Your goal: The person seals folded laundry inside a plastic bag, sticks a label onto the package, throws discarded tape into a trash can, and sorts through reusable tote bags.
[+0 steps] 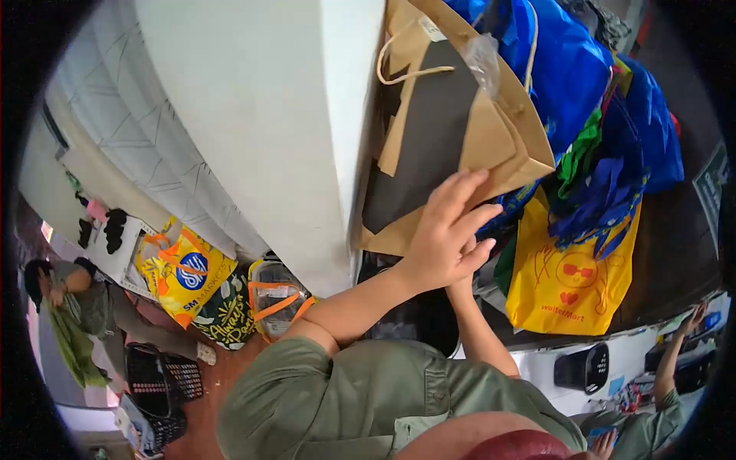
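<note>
My left hand (447,234) is open, its fingers spread, at the lower edge of a brown paper bag (502,149). One fingertip overlaps the bag's folded corner; whether it presses there I cannot tell. The bag has twisted paper handles and a dark grey panel (429,130), and it leans beside a white pillar. My right forearm (487,337) comes up beneath the left hand. Most of my right hand (460,290) is hidden behind the left, so its fingers do not show. A yellow bag (571,284) with a red printed figure hangs just right of both hands.
Blue bags (571,77) crowd the upper right. The white pillar (253,115) stands to the left. Below it are a yellow shopping bag (180,268) and black baskets (157,379). One person (96,307) holds green cloth at far left; another person's arm (671,360) is raised at lower right.
</note>
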`<state>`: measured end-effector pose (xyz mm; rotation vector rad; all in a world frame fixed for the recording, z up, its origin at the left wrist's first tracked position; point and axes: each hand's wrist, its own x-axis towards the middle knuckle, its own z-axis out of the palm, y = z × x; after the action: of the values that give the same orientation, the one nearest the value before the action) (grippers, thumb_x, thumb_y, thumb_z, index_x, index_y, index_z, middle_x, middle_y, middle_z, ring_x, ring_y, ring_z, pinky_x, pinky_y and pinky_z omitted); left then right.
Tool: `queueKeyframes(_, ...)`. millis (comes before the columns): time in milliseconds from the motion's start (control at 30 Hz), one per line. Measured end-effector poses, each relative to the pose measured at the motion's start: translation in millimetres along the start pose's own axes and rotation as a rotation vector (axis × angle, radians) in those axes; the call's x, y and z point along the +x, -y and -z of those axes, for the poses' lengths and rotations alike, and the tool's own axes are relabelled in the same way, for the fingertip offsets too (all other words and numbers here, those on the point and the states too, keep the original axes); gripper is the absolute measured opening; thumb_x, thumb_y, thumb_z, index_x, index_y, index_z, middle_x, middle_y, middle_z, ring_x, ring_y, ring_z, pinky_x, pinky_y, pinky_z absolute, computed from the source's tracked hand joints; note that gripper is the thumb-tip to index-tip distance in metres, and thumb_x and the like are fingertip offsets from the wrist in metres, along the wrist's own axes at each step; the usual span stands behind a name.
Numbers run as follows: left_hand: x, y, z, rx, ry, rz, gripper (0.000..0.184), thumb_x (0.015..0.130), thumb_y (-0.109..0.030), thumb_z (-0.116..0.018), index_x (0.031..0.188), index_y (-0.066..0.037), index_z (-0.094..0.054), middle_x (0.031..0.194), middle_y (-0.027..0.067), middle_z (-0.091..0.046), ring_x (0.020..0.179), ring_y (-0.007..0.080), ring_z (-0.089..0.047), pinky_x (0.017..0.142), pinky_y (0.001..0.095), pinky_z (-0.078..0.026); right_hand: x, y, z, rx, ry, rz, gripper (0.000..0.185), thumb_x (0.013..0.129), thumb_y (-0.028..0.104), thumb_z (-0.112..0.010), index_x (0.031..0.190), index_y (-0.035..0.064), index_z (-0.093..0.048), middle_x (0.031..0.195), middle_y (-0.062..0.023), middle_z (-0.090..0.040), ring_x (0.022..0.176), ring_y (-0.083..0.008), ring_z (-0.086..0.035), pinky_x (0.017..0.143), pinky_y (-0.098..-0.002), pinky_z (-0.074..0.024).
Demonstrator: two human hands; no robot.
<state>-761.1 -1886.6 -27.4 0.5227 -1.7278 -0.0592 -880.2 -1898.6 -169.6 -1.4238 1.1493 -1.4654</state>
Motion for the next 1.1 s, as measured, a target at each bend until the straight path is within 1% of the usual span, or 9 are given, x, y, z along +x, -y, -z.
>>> queueKeyframes(433,7.9,0.3,-19.7,-0.041,0.004,0.001,0.039,0.067,-0.015,-0.067,0.103,-0.005,-0.059,0.132,0.0201,-0.039,0.123,0.041,-0.035,0.101,0.0504,-0.029,-20.9,-4.0,6.1,-0.227,0.146,0.046,0.051,0.078,0.017,-0.062,0.124,0.0011,-0.045,0.127,-0.0179,-0.047,0.119,-0.0317,-0.044,0.099,-0.039,-0.0356)
queueKeyframes(567,-17.4,-18.1,-26.3,0.278,-0.345,-0.091,0.039,0.071,-0.027,-0.068,0.106,-0.012,-0.061,0.139,0.0272,-0.025,0.128,0.0451,-0.022,0.103,0.0554,-0.017,-20.3,-10.0,8.7,-0.376,0.311,0.217,0.05,0.077,0.017,-0.062,0.122,0.0018,-0.048,0.127,-0.0187,-0.047,0.119,-0.0332,-0.043,0.099,-0.0396,-0.0352)
queueKeyframes(633,-30.3,-24.3,-35.3,0.164,-0.322,-0.152,0.035,0.07,-0.025,-0.069,0.102,-0.012,-0.061,0.139,0.0274,-0.025,0.128,0.0437,-0.025,0.105,0.0523,-0.016,-15.4,-15.3,11.2,-0.421,0.39,0.304,0.049,0.076,0.018,-0.062,0.121,0.0021,-0.049,0.128,-0.019,-0.047,0.12,-0.034,-0.043,0.099,-0.0399,-0.0351)
queueKeyframes(700,-18.9,-21.7,-44.1,0.017,-0.001,-0.273,0.03,0.069,-0.017,-0.067,0.097,-0.006,-0.06,0.126,0.0215,-0.047,0.115,0.0376,-0.046,0.1,0.0446,-0.033,-2.7,-19.0,19.8,-0.447,0.448,0.393,0.048,0.076,0.018,-0.061,0.12,0.0025,-0.05,0.128,-0.0194,-0.047,0.12,-0.0348,-0.043,0.099,-0.0402,-0.0349)
queueKeyframes(833,-19.1,-8.1,-89.6,-0.298,0.134,0.271,0.027,0.075,0.002,-0.058,0.102,0.001,-0.056,0.123,0.0161,-0.05,0.107,0.0224,-0.052,0.091,0.0337,-0.042,-2.1,1.9,73.3,-0.391,0.054,0.367,0.036,0.073,0.013,-0.062,0.107,0.0012,-0.058,0.12,-0.0191,-0.053,0.114,-0.0344,-0.048,0.094,-0.0399,-0.038)
queueKeyframes(900,-27.0,6.3,-112.9,-0.299,0.185,0.355,0.027,0.074,-0.003,-0.063,0.1,0.0,-0.058,0.118,0.0145,-0.054,0.104,0.0265,-0.054,0.086,0.0356,-0.044,-10.1,-27.4,107.2,-0.536,-0.358,0.358,0.028,0.071,0.009,-0.064,0.098,0.0019,-0.06,0.112,-0.0178,-0.056,0.106,-0.0338,-0.052,0.091,-0.0408,-0.0402)
queueKeyframes(1000,-36.5,14.2,-145.1,-0.432,0.379,0.543,0.032,0.077,-0.004,-0.064,0.107,-0.001,-0.055,0.124,0.0109,-0.05,0.107,0.0159,-0.051,0.089,0.0274,-0.04,-26.6,25.9,152.7,-0.764,-0.669,0.5,0.022,0.069,0.005,-0.064,0.091,0.0041,-0.061,0.108,-0.0152,-0.058,0.1,-0.0341,-0.053,0.089,-0.0418,-0.041)
queueKeyframes(1033,-37.1,11.7,-154.1,-0.377,0.396,0.529,0.041,0.071,-0.01,-0.07,0.109,-0.004,-0.056,0.122,0.0135,-0.052,0.109,0.0273,-0.053,0.088,0.0357,-0.043,-36.4,45.0,159.9,-0.834,-0.671,0.584,0.024,0.069,0.005,-0.064,0.092,0.0048,-0.061,0.107,-0.0149,-0.058,0.1,-0.0347,-0.053,0.088,-0.0419,-0.0409)
queueKeyframes(1100,-36.2,8.6,-175.4,-0.406,0.483,0.301,0.065,0.064,-0.02,-0.078,0.121,-0.006,-0.048,0.131,0.0174,-0.044,0.119,0.0325,-0.044,0.098,0.0411,-0.036,-61.7,73.9,168.6,-0.797,-0.629,0.711,0.028,0.068,0.006,-0.065,0.095,0.0059,-0.059,0.11,-0.0162,-0.055,0.104,-0.0358,-0.049,0.091,-0.0431,-0.0374)
